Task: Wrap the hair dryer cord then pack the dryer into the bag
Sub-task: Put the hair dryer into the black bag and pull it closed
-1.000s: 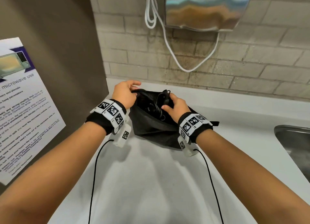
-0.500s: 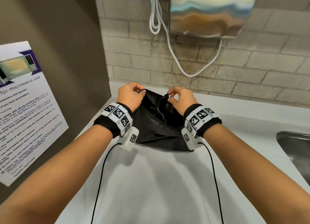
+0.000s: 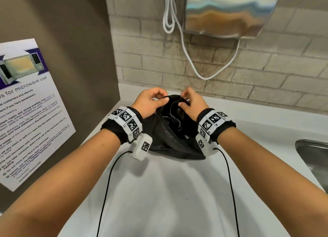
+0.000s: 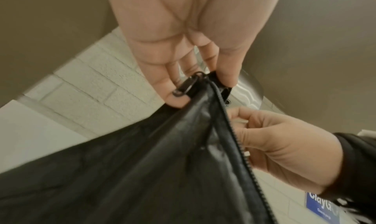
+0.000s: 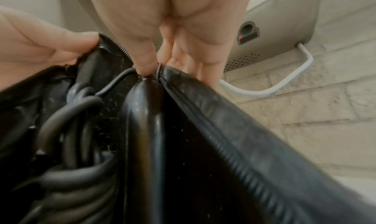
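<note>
A black zip bag (image 3: pixel 159 139) stands on the white counter (image 3: pixel 168 192) with its mouth open toward me. Inside it lie the black hair dryer (image 5: pixel 142 123) and its coiled cord (image 5: pixel 67 131). My left hand (image 3: pixel 152 102) pinches the bag's rim at the far left end, thumb and finger beside the metal zip pull (image 4: pixel 186 86). My right hand (image 3: pixel 188 102) pinches the opposite rim at the far right, thumb tip down by the zip teeth (image 5: pixel 203 119). Both hands hold the bag's far edge raised.
A steel hand dryer (image 3: pixel 229 13) hangs on the brick wall above, with a white cable (image 3: pixel 186 47) looping below it. A microwave-use poster (image 3: pixel 26 112) is on the brown panel at left. A steel sink (image 3: pixel 314 158) sits at the right edge.
My right hand came out of the bag's mouth and rose to its far rim. Both hands have moved closer together and lifted the bag's edge.
</note>
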